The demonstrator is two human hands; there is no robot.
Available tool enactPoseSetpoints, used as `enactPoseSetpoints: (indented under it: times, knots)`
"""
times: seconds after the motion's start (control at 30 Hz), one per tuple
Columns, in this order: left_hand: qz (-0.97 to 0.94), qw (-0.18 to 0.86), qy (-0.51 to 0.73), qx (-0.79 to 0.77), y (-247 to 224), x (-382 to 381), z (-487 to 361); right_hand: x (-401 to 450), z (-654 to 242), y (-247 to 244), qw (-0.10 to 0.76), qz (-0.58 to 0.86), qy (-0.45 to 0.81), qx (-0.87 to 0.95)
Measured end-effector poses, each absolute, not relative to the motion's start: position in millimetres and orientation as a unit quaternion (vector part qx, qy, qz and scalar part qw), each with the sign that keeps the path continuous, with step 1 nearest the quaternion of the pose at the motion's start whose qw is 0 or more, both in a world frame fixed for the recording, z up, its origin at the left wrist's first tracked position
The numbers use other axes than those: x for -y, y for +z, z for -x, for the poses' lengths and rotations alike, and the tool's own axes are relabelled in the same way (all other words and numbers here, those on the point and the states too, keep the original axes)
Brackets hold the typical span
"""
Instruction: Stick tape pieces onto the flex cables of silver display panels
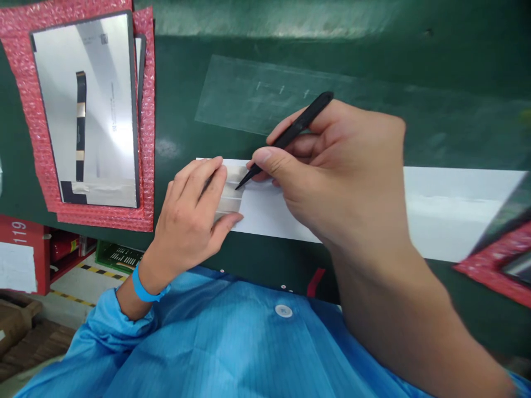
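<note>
**Tweezers (302,120) over pale strips (230,190); "119" on a red box (40,265)**

The clearest writing is the white "119", turned sideways on the red box at the lower left, below the edge of the green worktop (178,99). A white label (16,268) on the same box shows nothing that can be made out. At the upper left, a silvery screen panel (103,99) lies on pink bubble wrap (41,160). It bears small grey print and a square code, both too small to read, and a black ribbon cable (81,127).

In front of the person, the pale strips lie at the left end of a long white sheet (274,215). The left hand (193,207) rests over them, fingers loosely spread and thumb apart. The right hand (348,171) pinches the black tweezers between thumb and fingers, their point down at the strips; whether it touches cannot be told. Beyond the sheet lies a clear film (232,94) with small white marks.
</note>
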State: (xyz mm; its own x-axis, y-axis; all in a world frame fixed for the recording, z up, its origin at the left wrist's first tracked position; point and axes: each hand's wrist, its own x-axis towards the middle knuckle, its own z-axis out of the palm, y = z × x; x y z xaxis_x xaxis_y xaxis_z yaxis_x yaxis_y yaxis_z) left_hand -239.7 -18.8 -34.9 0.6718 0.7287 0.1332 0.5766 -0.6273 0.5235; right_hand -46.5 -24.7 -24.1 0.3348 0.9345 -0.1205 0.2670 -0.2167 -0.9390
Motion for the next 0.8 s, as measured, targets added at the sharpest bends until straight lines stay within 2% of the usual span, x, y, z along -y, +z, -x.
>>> enactPoseSetpoints:
  times: [0.3,0.53,0.63,0.8]
  knots:
    - [-0.887,0.221,0.195,-0.354,-37.5,9.8,245.1,43.8,24.1,-13.0,0.582,0.609,0.422,0.336]
    - [-0.876,0.166,0.251,-0.377,-30.9,1.7,244.8,108.9,-97.4,-1.2,0.613,0.685,0.322,0.224]
    - [-0.864,0.16,0.296,-0.375,-17.5,16.7,208.6,142.1,-148.1,-7.3,0.618,0.715,0.254,0.205]
    - [-0.881,0.288,0.281,-0.248,-4.1,60.3,98.5,168.3,-174.8,-14.8,0.592,0.738,0.287,0.15]
